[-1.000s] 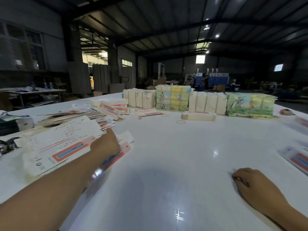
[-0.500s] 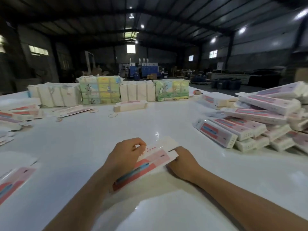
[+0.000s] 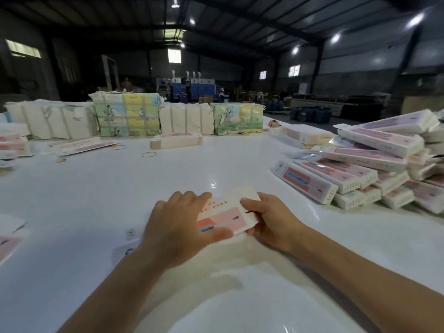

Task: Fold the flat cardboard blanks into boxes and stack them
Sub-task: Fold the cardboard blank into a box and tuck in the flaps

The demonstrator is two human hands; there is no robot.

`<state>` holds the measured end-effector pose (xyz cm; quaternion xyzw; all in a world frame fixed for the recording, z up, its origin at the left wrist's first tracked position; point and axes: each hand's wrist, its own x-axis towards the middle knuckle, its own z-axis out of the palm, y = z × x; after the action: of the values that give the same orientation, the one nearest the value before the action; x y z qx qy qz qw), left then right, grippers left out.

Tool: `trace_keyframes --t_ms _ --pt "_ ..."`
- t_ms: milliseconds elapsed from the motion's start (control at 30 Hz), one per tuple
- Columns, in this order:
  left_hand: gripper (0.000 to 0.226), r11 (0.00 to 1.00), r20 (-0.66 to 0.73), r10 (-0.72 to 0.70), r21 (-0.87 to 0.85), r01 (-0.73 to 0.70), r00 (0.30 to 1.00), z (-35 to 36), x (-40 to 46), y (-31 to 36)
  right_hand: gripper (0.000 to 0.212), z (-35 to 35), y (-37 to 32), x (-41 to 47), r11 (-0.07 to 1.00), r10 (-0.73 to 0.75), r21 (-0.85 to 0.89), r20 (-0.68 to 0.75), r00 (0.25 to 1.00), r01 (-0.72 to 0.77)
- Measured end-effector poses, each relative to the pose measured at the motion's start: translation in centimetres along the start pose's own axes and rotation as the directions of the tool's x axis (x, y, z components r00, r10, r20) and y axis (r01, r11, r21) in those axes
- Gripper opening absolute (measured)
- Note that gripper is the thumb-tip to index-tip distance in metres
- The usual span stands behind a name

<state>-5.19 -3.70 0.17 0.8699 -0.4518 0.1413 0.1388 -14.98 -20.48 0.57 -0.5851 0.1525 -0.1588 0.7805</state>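
A flat cardboard blank [image 3: 228, 213], white with pink and red print, lies low over the white table [image 3: 168, 179] in front of me. My left hand [image 3: 177, 227] covers its left part, fingers over the top and thumb along the near edge. My right hand [image 3: 269, 219] grips its right end, thumb on top and fingers curled underneath. The blank's left end is hidden under my left hand. A heap of folded boxes [image 3: 374, 164] is piled at the right.
Bundles of wrapped blanks [image 3: 127, 116] line the far edge, with a small stack [image 3: 176, 140] in front of them. Loose flat blanks [image 3: 9, 145] lie at the left edge and near left [image 3: 7, 241]. Rubber bands [image 3: 149, 154] lie mid-table.
My left hand pulled one blank from the pile at the left and brought it to the middle. My right hand came off the table and took the blank's right end. My view swung right.
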Motion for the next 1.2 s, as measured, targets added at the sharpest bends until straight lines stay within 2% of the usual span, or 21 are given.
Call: trace_keyframes --t_ms 33,100,167,233,300,367,400,467,533,600,667,700,767,833,900,1033,1100,1133,1200 --pt "0.113 0.998 0.059 0.017 0.052 -0.020 0.998 0.2 -0.1 0.2 0.011 -0.2 -0.1 0.0 1.000 -0.014 0.017 -0.003 1.000 0.014" --pt "0.114 0.999 0.082 0.032 0.026 -0.034 0.996 0.8 -0.1 0.6 0.013 -1.0 -0.3 -0.1 0.997 -0.001 0.077 0.053 0.999 -0.003" --pt "0.105 0.997 -0.012 0.046 -0.061 -0.046 0.999 1.1 0.1 0.8 0.019 -1.4 -0.7 -0.6 0.981 0.002 0.192 0.151 0.989 -0.032" --pt "0.100 0.993 -0.108 0.034 -0.109 -0.046 0.994 1.0 0.1 0.9 0.023 -1.3 -0.9 -0.9 0.968 -0.028 0.249 0.172 0.985 -0.016" --pt "0.099 0.995 -0.157 0.029 -0.086 -0.043 0.987 0.8 0.0 0.7 0.032 -1.1 -0.9 -0.8 0.988 -0.130 0.094 0.087 0.988 0.121" --pt "0.099 0.999 -0.180 0.030 -0.028 -0.036 0.983 0.9 -0.1 0.7 0.038 -1.0 -0.4 -0.8 0.917 -0.321 -0.263 -0.041 0.946 0.300" --pt "0.099 1.000 -0.181 0.029 0.001 -0.029 0.983 0.9 -0.1 0.7 0.030 -0.9 -0.3 -0.8 0.846 -0.417 -0.392 -0.065 0.907 0.361" --pt "0.097 0.999 -0.170 0.014 0.043 -0.007 0.985 0.8 0.1 0.9 0.011 -0.7 0.1 -0.9 0.780 -0.492 -0.485 -0.085 0.866 0.395" --pt "0.096 0.997 -0.187 -0.001 0.074 0.015 0.982 0.8 0.3 1.2 0.008 -0.6 0.5 -0.7 0.815 -0.448 -0.464 -0.125 0.885 0.347" --pt "0.095 0.994 -0.224 -0.008 0.106 0.032 0.974 0.6 0.3 1.3 0.007 -0.3 0.7 -0.6 0.906 -0.309 -0.344 -0.138 0.941 0.248" --pt "0.096 0.989 -0.265 -0.026 0.134 0.063 0.964 0.4 0.3 1.1 0.012 0.0 0.6 -0.6 0.989 -0.126 -0.081 -0.062 0.990 0.121" --pt "0.096 0.986 -0.279 -0.037 0.143 0.080 0.959 0.4 0.2 0.9 0.016 0.1 0.5 -0.6 0.998 -0.045 0.035 -0.009 0.999 0.046" --pt "0.095 0.982 -0.283 -0.048 0.164 0.097 0.958 0.3 0.2 0.5 0.029 0.1 0.2 -0.8 0.988 0.050 0.138 0.102 0.993 -0.064" --pt "0.096 0.976 -0.264 -0.040 0.196 0.094 0.964 0.4 0.2 0.3 0.029 -0.2 -0.1 -0.7 0.984 0.073 0.153 0.151 0.986 -0.097" --pt "0.097 0.969 -0.250 -0.008 0.236 0.069 0.968 0.5 0.2 0.3 0.019 -0.4 -0.2 -0.6 0.987 0.092 0.119 0.128 0.987 -0.108" --pt "0.095 0.961 -0.226 0.029 0.273 0.035 0.974 0.6 0.3 0.5 0.014 -0.7 -0.4 -0.7 0.996 0.066 0.050 0.103 0.992 -0.072" --pt "0.094 0.964 -0.222 0.025 0.264 0.035 0.975 0.6 0.3 0.6 0.019 -0.8 -0.8 -0.8 0.999 0.032 -0.016 0.127 0.991 -0.031" --pt "0.095 0.964 -0.219 0.026 0.264 0.033 0.975 0.5 0.3 0.6 0.020 -0.9 -0.9 -0.8 0.999 0.043 -0.023 0.137 0.990 -0.040" --pt "0.095 0.956 -0.220 0.043 0.293 0.024 0.974 0.4 0.2 0.7 0.014 -1.0 -1.1 -1.0 0.986 0.147 0.058 0.156 0.977 -0.158"
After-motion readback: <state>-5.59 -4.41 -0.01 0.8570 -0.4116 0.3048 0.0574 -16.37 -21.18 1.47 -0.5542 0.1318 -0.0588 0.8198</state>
